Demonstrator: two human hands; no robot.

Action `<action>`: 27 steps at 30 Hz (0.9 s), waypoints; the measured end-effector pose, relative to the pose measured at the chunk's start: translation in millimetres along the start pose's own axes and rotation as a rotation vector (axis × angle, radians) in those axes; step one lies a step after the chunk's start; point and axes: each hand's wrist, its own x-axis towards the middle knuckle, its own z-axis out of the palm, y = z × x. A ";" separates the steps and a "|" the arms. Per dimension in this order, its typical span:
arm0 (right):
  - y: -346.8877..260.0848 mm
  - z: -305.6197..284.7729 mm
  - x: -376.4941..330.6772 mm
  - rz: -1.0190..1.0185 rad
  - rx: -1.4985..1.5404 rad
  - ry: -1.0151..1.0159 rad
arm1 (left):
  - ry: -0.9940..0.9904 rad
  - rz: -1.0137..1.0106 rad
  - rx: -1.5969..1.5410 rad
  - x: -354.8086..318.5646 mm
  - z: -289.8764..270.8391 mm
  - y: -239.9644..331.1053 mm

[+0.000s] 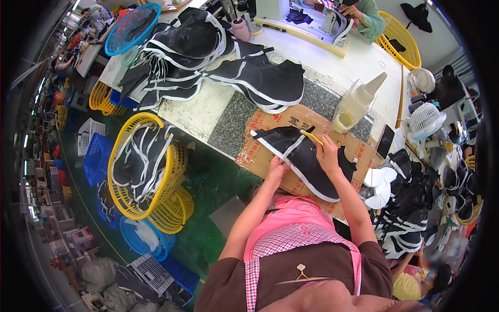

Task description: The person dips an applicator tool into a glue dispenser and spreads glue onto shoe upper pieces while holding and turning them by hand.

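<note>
A black shoe-upper piece with a white edge strip (306, 160) lies on a printed cardboard sheet (251, 149) in front of me. My left hand (278, 170) pinches its near edge by the white strip. In my right hand (328, 154) is a thin yellow stick-like tool (311, 137), held like a pen. Its tip points at the white band across the piece; whether it touches, I cannot tell. Just beyond the right hand stands a translucent bottle with a cone-shaped spout (353, 106), with some pale content low inside.
More white-edged black pieces (260, 78) pile up at the back left. White pads (381, 182) and stacked black pieces (410, 203) lie to the right, by a phone (385, 140). A full yellow basket (115, 184) stands left. Across the table, another person's hand (353, 13) works at a machine.
</note>
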 end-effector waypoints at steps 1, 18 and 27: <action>-9.6 1.5 -2.8 -0.070 0.026 -0.051 | 0.007 0.002 -0.004 0.9 -2.5 0.0; -20.6 41.9 55.3 -0.128 -0.199 -0.150 | -0.056 0.043 -0.066 9.7 -16.2 -20.2; -16.1 1.9 28.7 0.234 -0.189 -0.082 | -0.075 0.111 -0.087 9.9 -10.2 -12.5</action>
